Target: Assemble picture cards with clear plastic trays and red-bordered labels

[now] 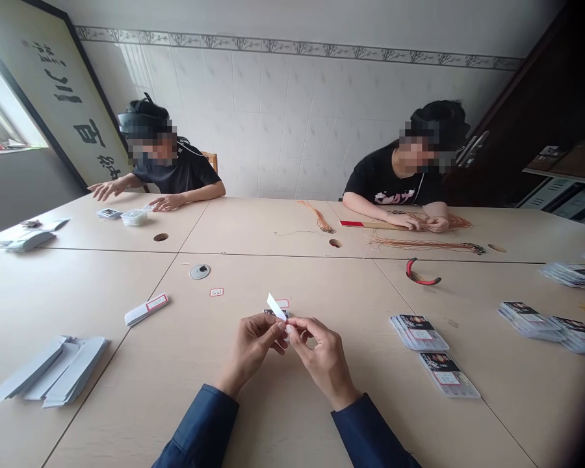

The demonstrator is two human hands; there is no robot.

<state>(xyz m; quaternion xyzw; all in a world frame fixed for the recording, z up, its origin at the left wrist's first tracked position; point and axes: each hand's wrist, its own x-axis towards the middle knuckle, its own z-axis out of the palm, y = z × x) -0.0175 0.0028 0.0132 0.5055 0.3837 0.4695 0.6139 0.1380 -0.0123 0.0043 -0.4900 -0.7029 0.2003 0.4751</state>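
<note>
White paper strip [275, 306] sticks up and leftward at the centre of the frame, pinched at its lower end where both hands' fingertips meet. Left hand [253, 343] and right hand [323, 356] are both curled closed around that pinch, thumbs and forefingers pressed together, held just above the table [292, 403]. A small dark piece behind the fingertips is too small to tell. Just beyond lies a red-edged sticker [283, 303]. Stacked dark packets [419, 332] sit to the right, and flat white sleeves [53, 372] lie at lower left.
</note>
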